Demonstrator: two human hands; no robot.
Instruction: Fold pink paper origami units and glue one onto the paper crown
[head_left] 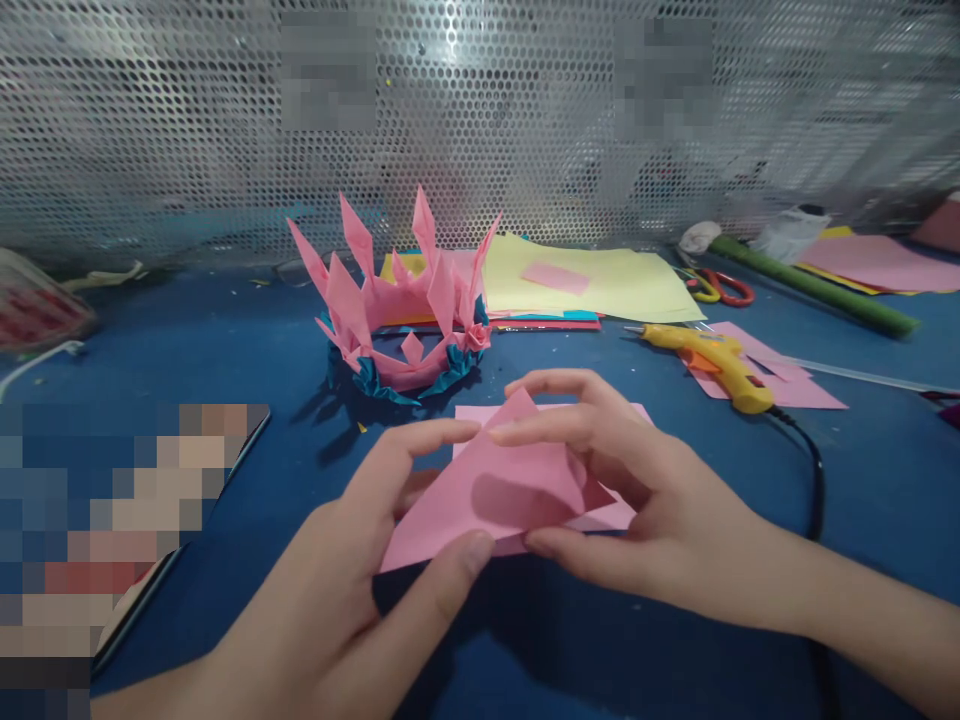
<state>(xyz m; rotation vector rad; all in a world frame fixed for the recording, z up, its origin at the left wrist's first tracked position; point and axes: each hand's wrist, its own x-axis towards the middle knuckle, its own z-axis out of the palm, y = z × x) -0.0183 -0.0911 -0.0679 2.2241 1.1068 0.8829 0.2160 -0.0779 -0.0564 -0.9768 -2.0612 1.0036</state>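
Observation:
Between my two hands is a sheet of pink paper point(480, 480), folded into a triangle with its peak pointing away from me. My left hand point(375, 560) grips its left side, thumb on the near edge and index finger at the peak. On the right, my right hand point(637, 480) has its fingertips at the peak and its thumb under the near edge. Another pink sheet point(466, 412) lies on the table just behind and beneath. Beyond it stands a pink paper crown point(409, 368) with tall points and crumpled blue trim around its base.
A yellow hot glue gun point(712, 365) with a black cord lies at right on pink paper. Yellow sheets point(622, 280), red-handled scissors point(727, 288) and a green stem point(817, 285) are at the back. A blurred-out tablet or phone point(184, 545) lies left. Perforated metal panel point(480, 130) behind.

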